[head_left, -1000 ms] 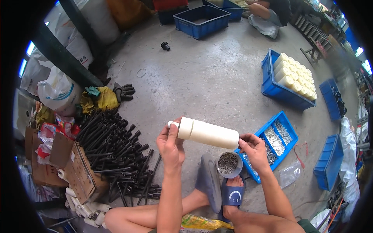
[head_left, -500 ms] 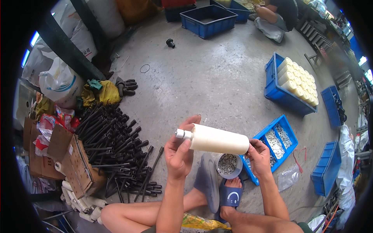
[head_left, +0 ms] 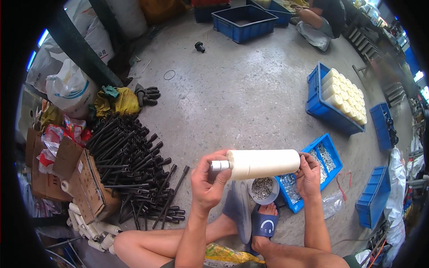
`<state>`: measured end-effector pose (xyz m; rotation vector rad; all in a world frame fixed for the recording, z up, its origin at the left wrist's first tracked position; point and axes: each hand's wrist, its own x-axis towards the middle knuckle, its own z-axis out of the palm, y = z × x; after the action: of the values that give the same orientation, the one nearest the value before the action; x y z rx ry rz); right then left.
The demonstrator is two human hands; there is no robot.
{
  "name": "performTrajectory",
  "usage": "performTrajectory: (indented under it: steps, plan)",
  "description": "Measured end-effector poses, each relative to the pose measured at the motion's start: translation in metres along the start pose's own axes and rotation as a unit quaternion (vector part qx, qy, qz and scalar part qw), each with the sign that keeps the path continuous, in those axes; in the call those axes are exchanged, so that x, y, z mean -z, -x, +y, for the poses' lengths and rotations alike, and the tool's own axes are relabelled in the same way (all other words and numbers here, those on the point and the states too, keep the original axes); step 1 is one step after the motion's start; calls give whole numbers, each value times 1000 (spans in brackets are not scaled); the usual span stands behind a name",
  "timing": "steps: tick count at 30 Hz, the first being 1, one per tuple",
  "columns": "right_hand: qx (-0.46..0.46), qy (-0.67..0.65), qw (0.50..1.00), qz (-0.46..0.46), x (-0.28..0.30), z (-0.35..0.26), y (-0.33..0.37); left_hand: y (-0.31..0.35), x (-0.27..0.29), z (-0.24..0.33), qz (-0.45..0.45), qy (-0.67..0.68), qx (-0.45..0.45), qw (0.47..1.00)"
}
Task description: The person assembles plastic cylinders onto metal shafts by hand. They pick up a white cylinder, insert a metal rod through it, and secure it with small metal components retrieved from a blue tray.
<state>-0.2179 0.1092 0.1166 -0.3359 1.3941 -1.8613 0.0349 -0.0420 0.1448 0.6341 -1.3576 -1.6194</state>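
Note:
A cream-white roller (head_left: 263, 164) lies almost level between my two hands, above my feet. My left hand (head_left: 205, 185) is closed on its left end, thumb on the near side, and a short pale shaft end (head_left: 220, 165) sticks out there. At the right end face the fingers of my right hand (head_left: 309, 176) pinch the roller; whether they also hold something small is hidden. Below it stands a pale round bowl (head_left: 275, 191) of small metal pieces. Beside my right hand is a blue divided tray (head_left: 338, 154) with washer-like rings and small clear-looking pieces.
Black rods (head_left: 129, 156) lie heaped at the left, near a cardboard box (head_left: 91, 190) and loose white rollers (head_left: 107, 241). A blue crate (head_left: 315, 96) at the right holds upright cream rollers. Another blue crate (head_left: 243, 31) stands far off, near a seated person (head_left: 328, 18).
Both hands have carried the roller a little to the right. Its right end has risen, so it now lies nearly level instead of sloping down to the right.

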Motion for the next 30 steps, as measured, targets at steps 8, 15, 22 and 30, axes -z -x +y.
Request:
performTrajectory:
  steps: [8, 15, 22, 30]
  plan:
    - [8, -15, 1000, 13, 12, -8, -3, -2, 3, -3, -92, -72, -27, 993]
    - [-5, -25, 999, 31, 17, -5, -4, 2, -1, -7, -99, -87, -17, 991]
    - [-19, -40, 998, 45, 9, -10, 0, 10, -14, -13, -28, 74, 10, 997]
    - [-142, -2, 990, -16, 3, 27, 32, 2, -22, -10, 69, 247, 0, 967]
